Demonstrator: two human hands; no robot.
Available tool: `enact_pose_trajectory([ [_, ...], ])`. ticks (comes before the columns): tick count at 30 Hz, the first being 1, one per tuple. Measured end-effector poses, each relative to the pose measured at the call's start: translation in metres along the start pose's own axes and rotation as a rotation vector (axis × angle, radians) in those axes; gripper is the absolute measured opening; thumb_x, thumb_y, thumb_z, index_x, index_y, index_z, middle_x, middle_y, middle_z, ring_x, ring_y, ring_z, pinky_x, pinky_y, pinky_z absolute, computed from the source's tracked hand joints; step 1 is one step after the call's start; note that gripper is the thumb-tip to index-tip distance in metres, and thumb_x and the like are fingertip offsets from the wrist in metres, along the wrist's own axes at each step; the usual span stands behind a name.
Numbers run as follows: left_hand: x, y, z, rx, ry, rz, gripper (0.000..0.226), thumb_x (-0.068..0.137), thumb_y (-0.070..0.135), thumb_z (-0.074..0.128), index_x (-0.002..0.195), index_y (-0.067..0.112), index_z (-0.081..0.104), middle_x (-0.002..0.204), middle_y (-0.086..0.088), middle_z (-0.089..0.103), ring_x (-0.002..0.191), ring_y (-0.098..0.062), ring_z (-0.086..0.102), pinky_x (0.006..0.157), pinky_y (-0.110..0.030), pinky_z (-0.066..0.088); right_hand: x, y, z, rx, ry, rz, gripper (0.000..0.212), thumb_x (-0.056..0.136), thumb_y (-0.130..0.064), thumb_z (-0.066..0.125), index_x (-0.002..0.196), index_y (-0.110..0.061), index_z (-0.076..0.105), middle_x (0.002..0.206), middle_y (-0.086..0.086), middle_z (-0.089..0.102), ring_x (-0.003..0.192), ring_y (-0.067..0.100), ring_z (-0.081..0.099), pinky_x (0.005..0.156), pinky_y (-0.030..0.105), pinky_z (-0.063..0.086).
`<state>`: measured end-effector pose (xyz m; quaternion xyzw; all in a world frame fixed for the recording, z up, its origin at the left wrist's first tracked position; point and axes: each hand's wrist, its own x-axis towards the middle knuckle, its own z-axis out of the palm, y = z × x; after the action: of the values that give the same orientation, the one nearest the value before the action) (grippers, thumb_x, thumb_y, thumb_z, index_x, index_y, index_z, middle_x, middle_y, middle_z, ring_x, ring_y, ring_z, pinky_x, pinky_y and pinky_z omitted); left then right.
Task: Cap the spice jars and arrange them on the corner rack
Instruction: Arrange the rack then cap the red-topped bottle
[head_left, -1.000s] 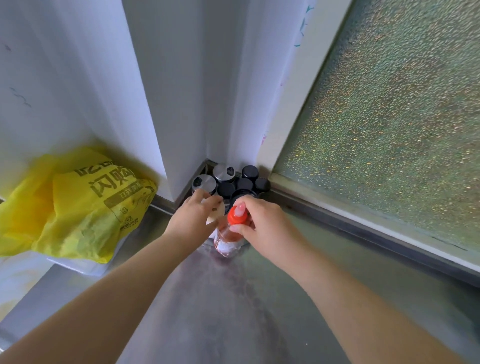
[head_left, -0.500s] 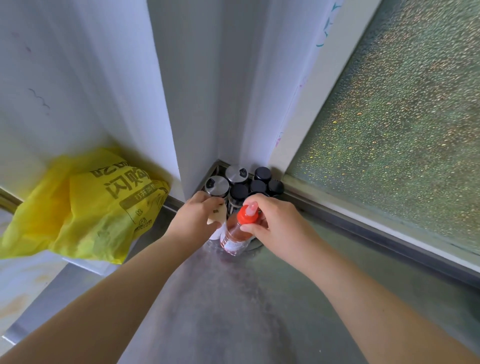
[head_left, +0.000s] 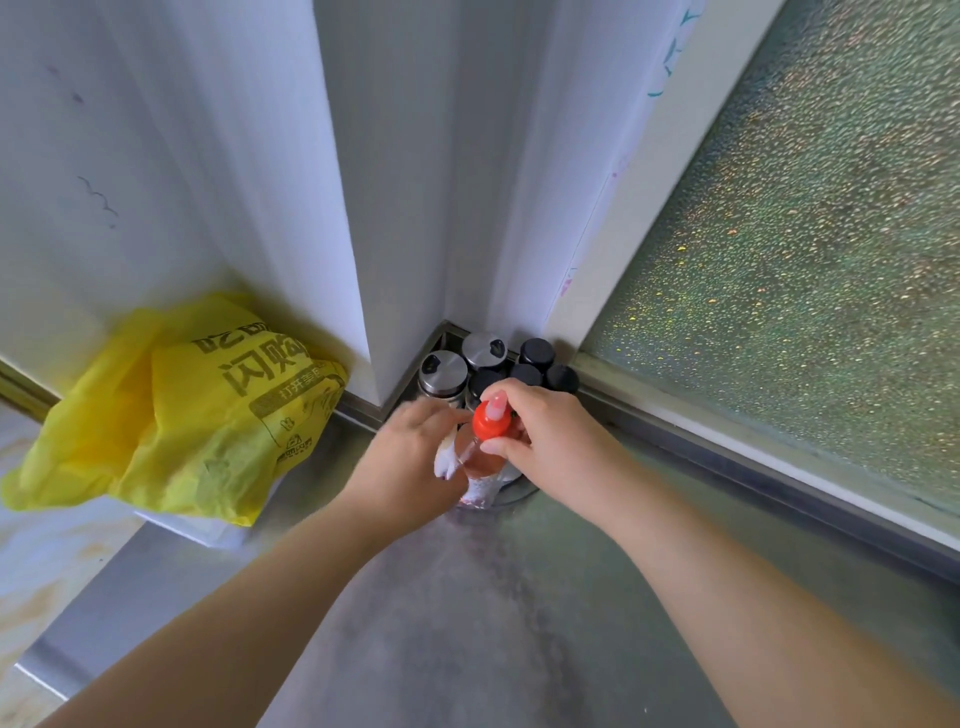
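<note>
A clear bottle with a red cap (head_left: 488, 422) and a pale nozzle stands at the front of the corner rack (head_left: 511, 496). My right hand (head_left: 550, 439) grips it at the neck and shoulder. My left hand (head_left: 410, 457) holds a small white-labelled jar (head_left: 445, 460) just left of the bottle, blurred by motion. Behind them in the corner stand two jars with silver lids (head_left: 443, 369) and several jars with black caps (head_left: 536, 352).
A yellow plastic bag (head_left: 197, 410) lies on a white box against the wall to the left. White wall panels meet at the corner. A frosted glass window (head_left: 810, 260) with a metal sill runs along the right. The grey steel counter (head_left: 467, 623) spreads in front.
My left hand has shifted right, closer to the red-capped bottle, with the white jar. The right hand keeps its grip on the bottle. The camera has moved slightly.
</note>
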<state>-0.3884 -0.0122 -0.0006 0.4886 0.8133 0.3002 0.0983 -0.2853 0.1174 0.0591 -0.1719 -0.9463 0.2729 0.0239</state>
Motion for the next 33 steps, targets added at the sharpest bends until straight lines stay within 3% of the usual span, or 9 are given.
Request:
enact_pose_trajectory([
  [5, 0.001, 0.012, 0.01, -0.136, -0.006, -0.096, 0.059, 0.059, 0.049, 0.059, 0.11, 0.02, 0.061, 0.099, 0.0, 0.062, 0.095, -0.016, 0.053, 0.084, -0.021, 0.038, 0.0, 0.005, -0.002, 0.05, -0.027, 0.059, 0.04, 0.076, -0.022, 0.072, 0.112, -0.024, 0.054, 0.093, 0.001, 0.069, 0.082, 0.016, 0.064, 0.081, 0.034, 0.052],
  [8, 0.002, 0.007, 0.015, -0.066, 0.03, -0.119, 0.06, 0.057, 0.059, 0.057, 0.105, 0.023, 0.063, 0.098, 0.002, 0.064, 0.094, -0.02, 0.055, 0.084, -0.027, 0.04, -0.002, 0.008, -0.008, 0.067, -0.114, 0.073, 0.046, 0.077, -0.014, 0.066, 0.117, -0.032, 0.053, 0.077, -0.01, 0.066, 0.062, -0.001, 0.058, 0.071, 0.017, 0.05],
  [10, 0.002, 0.007, 0.011, -0.058, 0.078, -0.156, 0.057, 0.058, 0.06, 0.051, 0.098, 0.022, 0.064, 0.095, 0.005, 0.065, 0.096, -0.022, 0.056, 0.083, -0.031, 0.039, 0.002, 0.01, -0.017, 0.069, -0.089, 0.056, 0.052, 0.078, -0.007, 0.057, 0.124, -0.03, 0.053, 0.085, -0.017, 0.066, 0.057, -0.008, 0.054, 0.062, 0.004, 0.04],
  [12, 0.0, 0.007, 0.009, -0.066, 0.103, -0.173, 0.06, 0.056, 0.061, 0.05, 0.1, 0.021, 0.063, 0.101, 0.007, 0.065, 0.1, -0.02, 0.053, 0.082, -0.03, 0.032, 0.016, 0.018, -0.027, 0.048, 0.037, 0.046, 0.049, 0.08, -0.005, 0.053, 0.125, -0.023, 0.055, 0.106, -0.009, 0.068, 0.058, -0.01, 0.052, 0.063, 0.004, 0.037],
  [14, -0.001, 0.005, 0.009, -0.082, 0.112, -0.157, 0.061, 0.055, 0.056, 0.057, 0.103, 0.019, 0.063, 0.106, 0.003, 0.065, 0.101, -0.023, 0.054, 0.083, -0.03, 0.03, 0.04, 0.025, -0.033, -0.03, 0.096, 0.059, 0.043, 0.086, -0.01, 0.053, 0.127, -0.021, 0.053, 0.119, 0.0, 0.064, 0.068, -0.004, 0.054, 0.072, 0.011, 0.036],
  [18, 0.002, -0.001, 0.01, -0.147, 0.06, -0.156, 0.059, 0.057, 0.05, 0.06, 0.107, 0.019, 0.063, 0.107, 0.001, 0.066, 0.104, -0.024, 0.057, 0.091, -0.032, 0.035, 0.093, 0.037, -0.014, -0.173, -0.074, 0.155, 0.05, 0.091, -0.031, 0.052, 0.139, -0.024, 0.039, 0.135, 0.011, 0.05, 0.122, 0.026, 0.048, 0.1, 0.033, 0.038],
  [22, 0.006, -0.011, 0.005, -0.172, 0.051, -0.127, 0.057, 0.057, 0.053, 0.06, 0.105, 0.022, 0.064, 0.103, 0.005, 0.067, 0.105, -0.021, 0.057, 0.093, -0.035, 0.038, 0.119, 0.039, 0.013, -0.201, -0.136, 0.25, 0.05, 0.091, -0.036, 0.052, 0.137, -0.02, 0.042, 0.137, 0.015, 0.049, 0.127, 0.033, 0.045, 0.105, 0.042, 0.038],
  [26, 0.008, -0.015, 0.001, -0.155, 0.01, -0.114, 0.064, 0.053, 0.057, 0.054, 0.109, 0.025, 0.059, 0.109, 0.008, 0.063, 0.11, -0.018, 0.052, 0.096, -0.033, 0.033, 0.124, 0.04, 0.015, -0.184, -0.117, 0.279, 0.041, 0.089, -0.039, 0.052, 0.126, -0.021, 0.053, 0.129, 0.008, 0.058, 0.12, 0.029, 0.052, 0.099, 0.04, 0.043],
  [33, 0.008, -0.004, 0.0, -0.16, 0.077, -0.147, 0.062, 0.059, 0.055, 0.043, 0.106, 0.019, 0.059, 0.11, 0.005, 0.063, 0.109, -0.023, 0.052, 0.094, -0.031, 0.031, 0.123, 0.036, 0.0, -0.185, -0.216, 0.302, 0.053, 0.081, -0.031, 0.059, 0.133, -0.026, 0.047, 0.141, 0.002, 0.048, 0.126, 0.024, 0.046, 0.102, 0.031, 0.039],
])
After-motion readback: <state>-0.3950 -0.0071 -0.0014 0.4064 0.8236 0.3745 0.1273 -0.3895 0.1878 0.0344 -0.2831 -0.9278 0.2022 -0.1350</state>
